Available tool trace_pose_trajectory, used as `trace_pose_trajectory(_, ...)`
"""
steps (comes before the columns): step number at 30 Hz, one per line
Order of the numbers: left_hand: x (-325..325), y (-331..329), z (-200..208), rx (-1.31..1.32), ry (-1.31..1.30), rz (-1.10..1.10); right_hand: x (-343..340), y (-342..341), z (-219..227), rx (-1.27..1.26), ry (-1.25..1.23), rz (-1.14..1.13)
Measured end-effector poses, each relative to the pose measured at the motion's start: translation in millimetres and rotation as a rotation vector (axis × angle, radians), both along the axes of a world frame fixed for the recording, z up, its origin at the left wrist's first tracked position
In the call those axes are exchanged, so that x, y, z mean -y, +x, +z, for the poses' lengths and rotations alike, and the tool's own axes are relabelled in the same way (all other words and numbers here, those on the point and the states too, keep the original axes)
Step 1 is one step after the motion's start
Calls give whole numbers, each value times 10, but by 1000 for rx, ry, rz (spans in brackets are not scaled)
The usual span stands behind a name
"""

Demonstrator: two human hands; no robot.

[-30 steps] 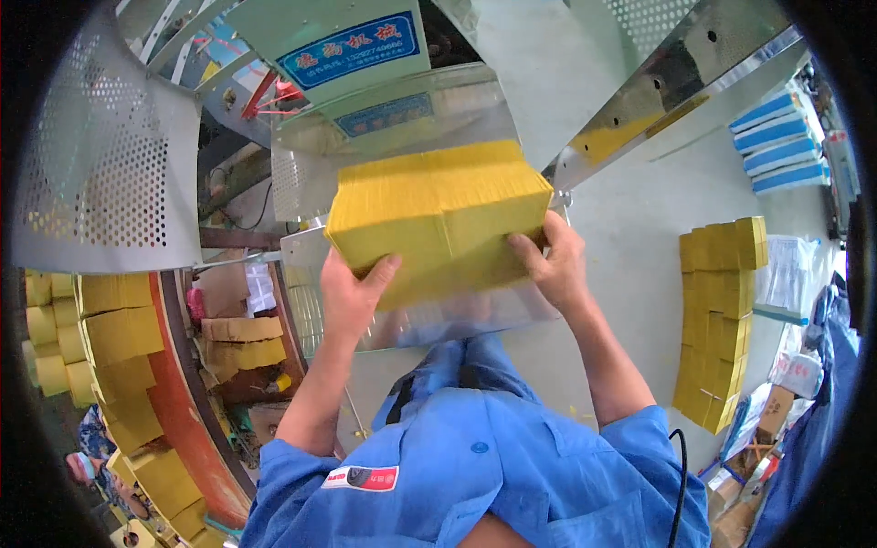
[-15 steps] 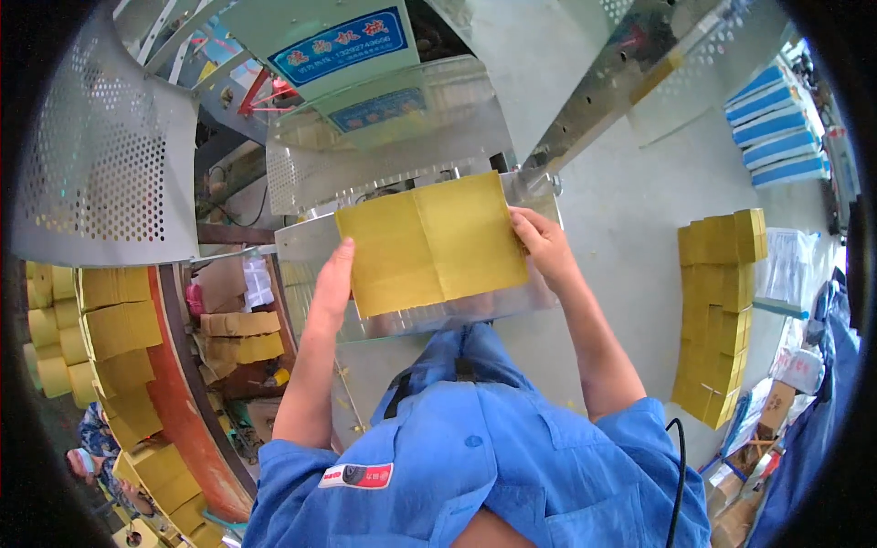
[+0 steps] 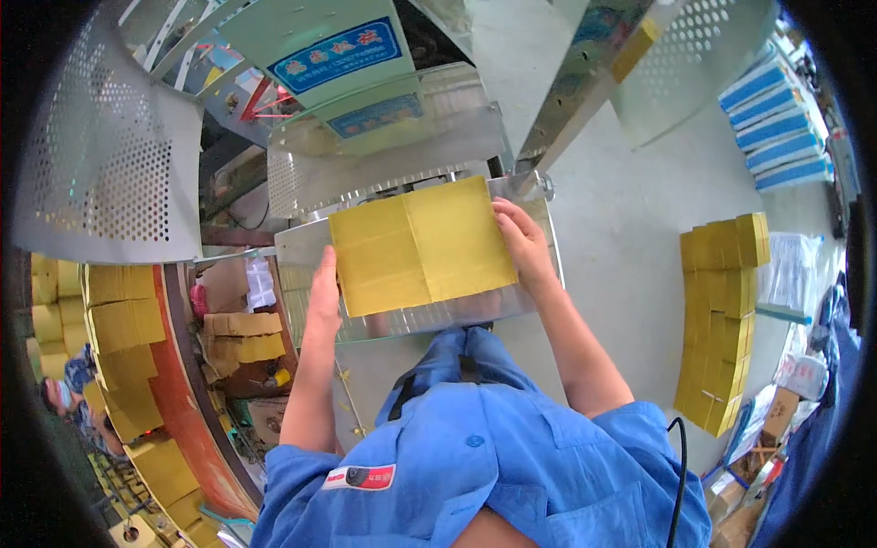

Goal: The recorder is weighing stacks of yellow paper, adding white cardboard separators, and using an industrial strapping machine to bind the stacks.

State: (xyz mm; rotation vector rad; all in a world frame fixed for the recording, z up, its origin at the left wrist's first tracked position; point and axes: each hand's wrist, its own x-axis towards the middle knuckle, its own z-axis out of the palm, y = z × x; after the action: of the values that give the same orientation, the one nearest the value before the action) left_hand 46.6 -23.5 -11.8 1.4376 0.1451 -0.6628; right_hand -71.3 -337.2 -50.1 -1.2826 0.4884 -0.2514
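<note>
A yellow paper sheet (image 3: 420,247) with a crease down its middle lies over the metal machine table (image 3: 306,242), slightly tilted. Along its left edge is my left hand (image 3: 326,288), thumb up against the side and the other fingers mostly hidden. My right hand (image 3: 525,242) holds the opposite edge near the upper right corner, its fingers bent. Between them the two hands hold the sheet. Whether more sheets lie beneath it, I cannot tell. Just beyond the sheet is the machine's clear guard (image 3: 384,160), with metal parts below it.
A perforated metal guard (image 3: 114,173) stands at the left, and a steel post (image 3: 585,91) rises at the upper right. Stacked yellow cardboard (image 3: 717,320) is on the right; more yellow stacks (image 3: 123,324) line the left. A person (image 3: 68,393) is at the far left.
The sheet has shifted slightly left and lies a little flatter. Both hands moved left with it; the right thumb has slid from the sheet's face toward its edge.
</note>
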Motion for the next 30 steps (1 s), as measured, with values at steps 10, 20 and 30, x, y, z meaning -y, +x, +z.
trace_pose_trajectory(10,385,-334,-185,-57,-343,222,-307,132,192,74,263,27)
trace_pose_trajectory(20,692,406,-300,179,-377,112,-31,732,377,97,228,43)
trace_pose_trajectory(30,707,473,-165,175,-446,93,35,840,44,127,285,-17)
